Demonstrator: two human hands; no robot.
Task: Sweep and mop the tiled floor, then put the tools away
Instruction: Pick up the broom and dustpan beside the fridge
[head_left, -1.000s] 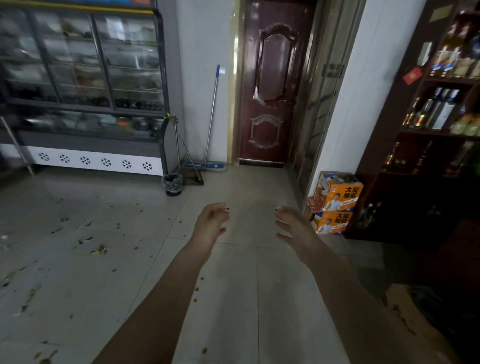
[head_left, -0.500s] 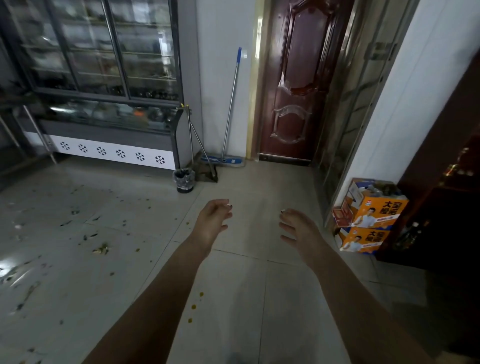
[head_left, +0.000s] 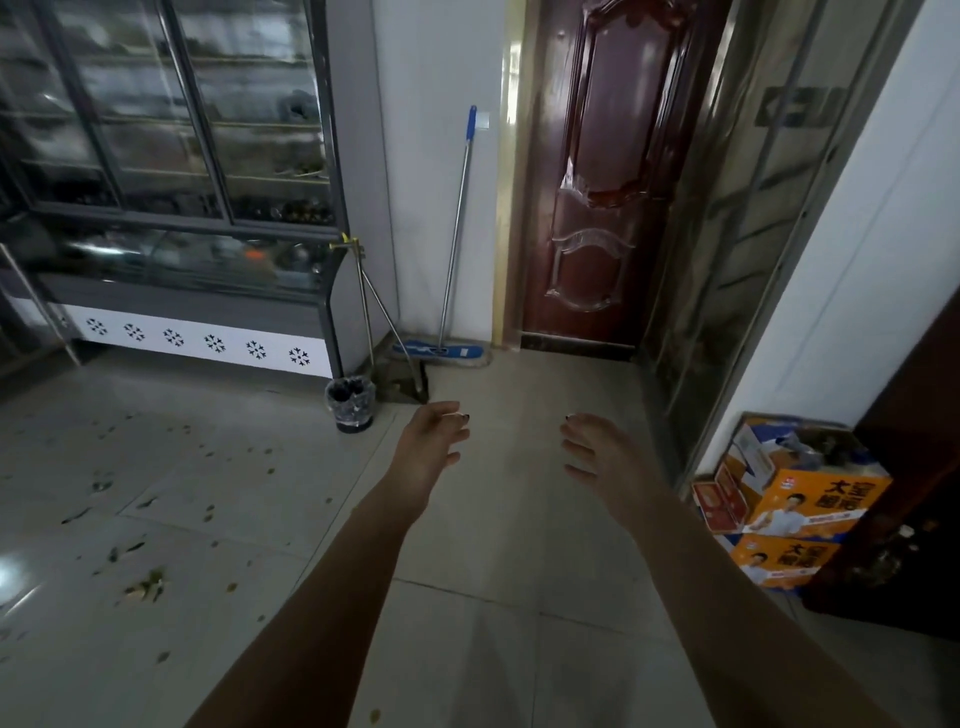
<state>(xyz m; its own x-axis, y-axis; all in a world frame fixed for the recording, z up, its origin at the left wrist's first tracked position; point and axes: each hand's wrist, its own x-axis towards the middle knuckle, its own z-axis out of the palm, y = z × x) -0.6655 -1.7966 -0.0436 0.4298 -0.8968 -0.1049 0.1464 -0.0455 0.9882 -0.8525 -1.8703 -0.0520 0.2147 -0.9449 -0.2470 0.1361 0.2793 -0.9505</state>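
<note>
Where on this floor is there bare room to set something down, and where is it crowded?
Mostly bare tiles run down the middle, from the door toward the camera, between the left hand and right hand, bordered on the right by the orange boxes. Crowded: the corner holding the mop, dustpan and bin. Scraps litter the tiles left of the bin.

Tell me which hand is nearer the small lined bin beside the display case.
Left. The left hand hovers open just right of the bin, not touching it; the right hand is farther right, beyond the left hand, toward the orange boxes.
</note>
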